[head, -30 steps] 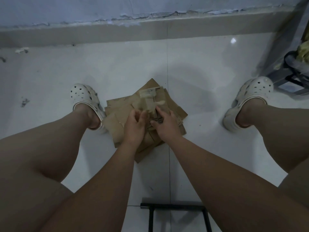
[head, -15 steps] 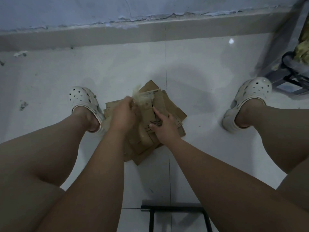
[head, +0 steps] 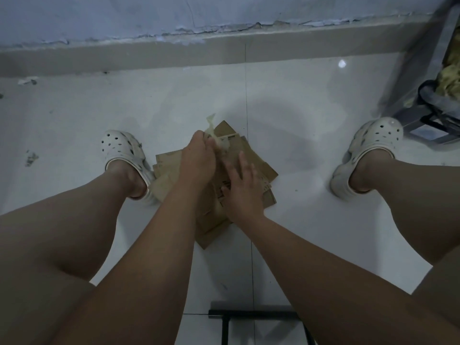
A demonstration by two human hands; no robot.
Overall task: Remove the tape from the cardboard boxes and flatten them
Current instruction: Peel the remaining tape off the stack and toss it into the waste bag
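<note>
Cardboard boxes (head: pixel 262 168) lie as a low, flattened brown pile on the pale tiled floor (head: pixel 311 150) at the centre of the frame, between the person's feet, their sheets overlapping at skewed angles with corners poking out toward the top and bottom of the frame. At the left, a white perforated clog (head: pixel 122 148) stands just beside the pile's left edge, with a dark smudge of debris (head: pixel 31 158) further left on the tile. The left hand (head: pixel 199 155) is over the pile's upper left part, its fingers curled in and pinching a strip of tape (head: pixel 211 125). The tape is pale and translucent, crumpled and twisted; one end sticks up past the knuckles toward the top of the frame, and the rest bunches at the fingertips against the top sheet. Just right of it, the right hand (head: pixel 242 188) lies palm down on the cardboard, fingers straight and slightly spread, pressing on a sheet that carries dark print; brown flaps show beyond its fingertips and to its right. A second white clog (head: pixel 373 143) is well apart at the right, near a metal stand (head: pixel 423 115). A black frame (head: pixel 249 314) crosses the bottom edge.
</note>
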